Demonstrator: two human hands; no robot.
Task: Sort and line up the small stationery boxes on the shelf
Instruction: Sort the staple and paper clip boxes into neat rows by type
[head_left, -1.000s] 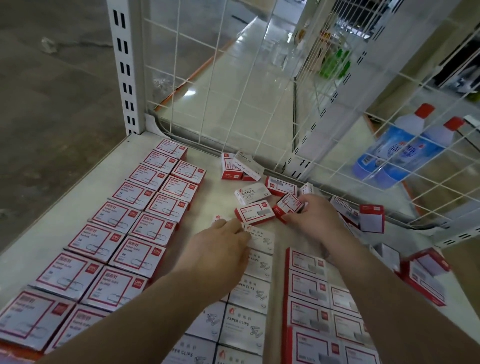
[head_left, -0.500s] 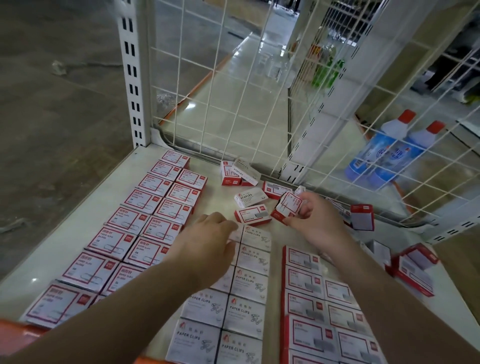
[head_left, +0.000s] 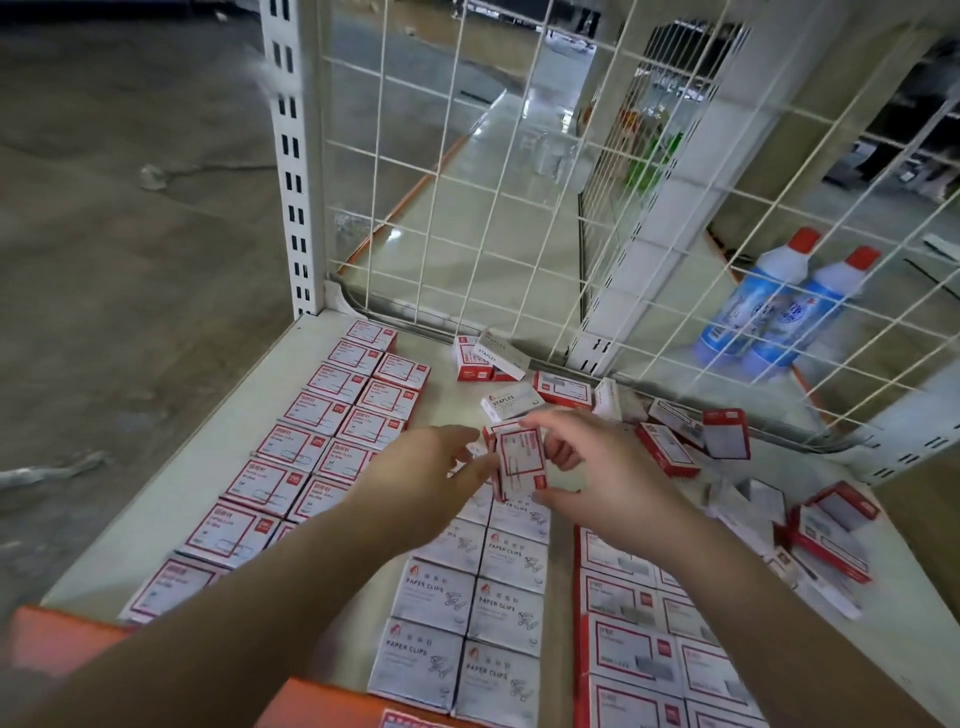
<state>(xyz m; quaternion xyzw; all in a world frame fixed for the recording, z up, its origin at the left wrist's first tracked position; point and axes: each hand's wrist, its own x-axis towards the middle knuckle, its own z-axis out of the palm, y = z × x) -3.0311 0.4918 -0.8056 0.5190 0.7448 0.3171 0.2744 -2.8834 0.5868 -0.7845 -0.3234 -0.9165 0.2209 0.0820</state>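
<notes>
1. The shelf (head_left: 457, 400) is fenced at the back and right by a white wire grid (head_left: 467, 171), with a slotted upright post (head_left: 291, 171) at its back left corner; its left edge drops open to the concrete floor, and an orange front lip (head_left: 67, 644) runs along the near edge.
2. Bare shelf surface shows in a strip between the left rows (head_left: 332, 431) and the middle rows (head_left: 467, 618), widening toward the back.
3. The right hand (head_left: 597, 473) pinches a red-bordered box (head_left: 522, 460) between thumb and curled fingers, holding it upright above the far end of the middle rows.
4. The left hand (head_left: 431, 478) reaches in from the left with its fingers extended; their tips are at the box's left side, though blur hides whether they touch it.
5. The held box is white with a red frame and a red patch near one corner; its print is too blurred to read.
6. The middle rows read "PAPER CLIPS"; red-edged boxes (head_left: 639, 644) lie lined up to their right.
7. Loose boxes (head_left: 670, 447) lie scattered and tilted by the back grid and right side; two nearby read "STAPLES" (head_left: 511, 402).
8. Two blue bottles (head_left: 779, 306) with red caps stand behind the grid.
</notes>
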